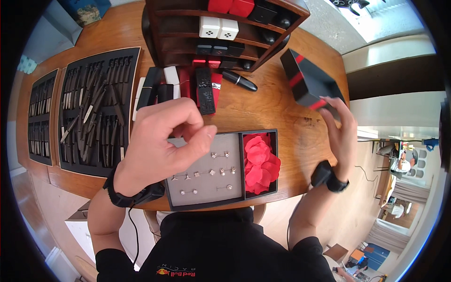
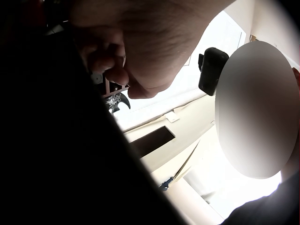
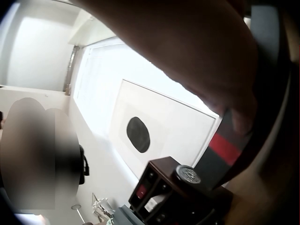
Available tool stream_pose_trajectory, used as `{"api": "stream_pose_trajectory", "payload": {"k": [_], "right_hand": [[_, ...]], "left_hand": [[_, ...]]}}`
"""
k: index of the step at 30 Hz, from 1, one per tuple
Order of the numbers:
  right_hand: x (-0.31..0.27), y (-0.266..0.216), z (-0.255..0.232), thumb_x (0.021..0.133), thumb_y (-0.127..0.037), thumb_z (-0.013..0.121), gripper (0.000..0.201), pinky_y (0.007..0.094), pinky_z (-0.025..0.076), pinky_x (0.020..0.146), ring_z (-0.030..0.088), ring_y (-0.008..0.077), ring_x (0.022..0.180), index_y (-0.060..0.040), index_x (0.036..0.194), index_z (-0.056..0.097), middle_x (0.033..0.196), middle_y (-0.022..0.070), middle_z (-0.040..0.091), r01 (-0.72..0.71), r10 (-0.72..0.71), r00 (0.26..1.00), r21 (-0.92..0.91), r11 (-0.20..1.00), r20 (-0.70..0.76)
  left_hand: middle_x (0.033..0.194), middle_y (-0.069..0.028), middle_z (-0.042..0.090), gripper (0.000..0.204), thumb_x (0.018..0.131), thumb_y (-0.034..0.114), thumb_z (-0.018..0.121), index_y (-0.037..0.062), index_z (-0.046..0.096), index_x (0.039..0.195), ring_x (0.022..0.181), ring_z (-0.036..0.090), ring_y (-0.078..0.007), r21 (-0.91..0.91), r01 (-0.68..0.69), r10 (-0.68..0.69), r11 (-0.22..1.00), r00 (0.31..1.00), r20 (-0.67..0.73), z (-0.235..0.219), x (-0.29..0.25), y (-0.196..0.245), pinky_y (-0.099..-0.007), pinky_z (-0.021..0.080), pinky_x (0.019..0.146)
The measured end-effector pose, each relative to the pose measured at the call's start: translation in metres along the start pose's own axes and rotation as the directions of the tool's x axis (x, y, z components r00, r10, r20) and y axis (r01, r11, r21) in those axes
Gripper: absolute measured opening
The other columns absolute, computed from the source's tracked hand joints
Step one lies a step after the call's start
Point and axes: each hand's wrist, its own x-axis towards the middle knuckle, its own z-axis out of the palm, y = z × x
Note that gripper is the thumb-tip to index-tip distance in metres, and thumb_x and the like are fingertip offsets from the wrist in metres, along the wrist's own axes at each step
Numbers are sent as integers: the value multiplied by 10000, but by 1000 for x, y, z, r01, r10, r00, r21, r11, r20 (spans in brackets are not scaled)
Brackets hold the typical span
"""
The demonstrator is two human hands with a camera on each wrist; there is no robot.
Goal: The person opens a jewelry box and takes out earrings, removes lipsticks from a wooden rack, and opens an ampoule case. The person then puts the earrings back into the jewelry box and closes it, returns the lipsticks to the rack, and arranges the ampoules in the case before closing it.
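Left hand [image 1: 162, 143] clenched, over left side of black earring tray [image 1: 209, 203]; earrings [image 1: 212, 173] lay on grey lining, red petals [image 1: 260, 164] in right compartment. Right hand [image 1: 342, 134] gripped near end of red-striped black box lid [image 1: 312, 77], above bench [image 1: 244, 107].

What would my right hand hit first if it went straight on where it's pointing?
Your right hand would meet the red-striped black box first; its fingers already seem to grip the near end. Beyond that, depth is unclear.

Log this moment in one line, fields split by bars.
left hand: curled above earring tray | right hand: grips red-striped black box | tray: earrings beside red petals
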Motion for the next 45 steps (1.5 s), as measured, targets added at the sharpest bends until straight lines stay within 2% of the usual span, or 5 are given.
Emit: {"api": "stream_pose_trajectory", "payload": {"k": [11, 15, 26, 29, 45], "right_hand": [[-15, -54, -113, 1032, -444, 713, 521, 274, 463, 742, 600, 118, 816, 52, 1183, 655, 954, 31, 652, 30, -230, 923, 540, 841, 307], [31, -89, -115, 1053, -363, 710, 445, 297, 501, 755, 665, 177, 834, 62, 1182, 691, 988, 96, 689, 33, -420, 739, 594, 804, 527], [-10, -80, 5, 1049, -466, 673, 567, 304, 517, 981, 652, 181, 1166, 17, 1344, 634, 1212, 132, 706, -37, -152, 971, 750, 661, 182], [-27, -79, 36, 1073, -443, 566, 525, 345, 496, 1041, 644, 217, 1226, 18, 1311, 645, 1273, 154, 708, -193, -39, 976, 939, 283, 213], [-30, -84, 54, 1137, -290, 499, 364, 326, 494, 929, 640, 183, 1003, -26, 1338, 647, 1085, 113, 694, -405, 110, 897, 693, 597, 429]], "left_hand": [[1503, -185, 598, 929, 821, 528, 890, 8, 549, 1511, 1325, 612, -326, 232, -442, 456, 866, 890, -4, 11, 11, 19, -380, 547, 958], [1283, -169, 718, 893, 855, 531, 867, -22, 561, 1486, 1089, 740, -321, 199, -369, 342, 908, 926, 157, 0, 0, 50, -342, 581, 892], [732, -202, 670, 435, 1097, 342, 581, -76, 670, 1182, 628, 691, -343, 14, 528, -527, 849, 848, -52, -11, -86, 77, -410, 503, 615], [646, -246, 618, 414, 1112, 306, 534, -61, 703, 1019, 608, 654, -440, 420, 447, -493, 790, 870, 0, -7, -91, 86, -479, 481, 603], [619, -247, 610, 517, 1118, 369, 526, -34, 650, 819, 624, 652, -459, 592, 436, -501, 678, 863, -62, -6, -89, 50, -535, 479, 602]]}}
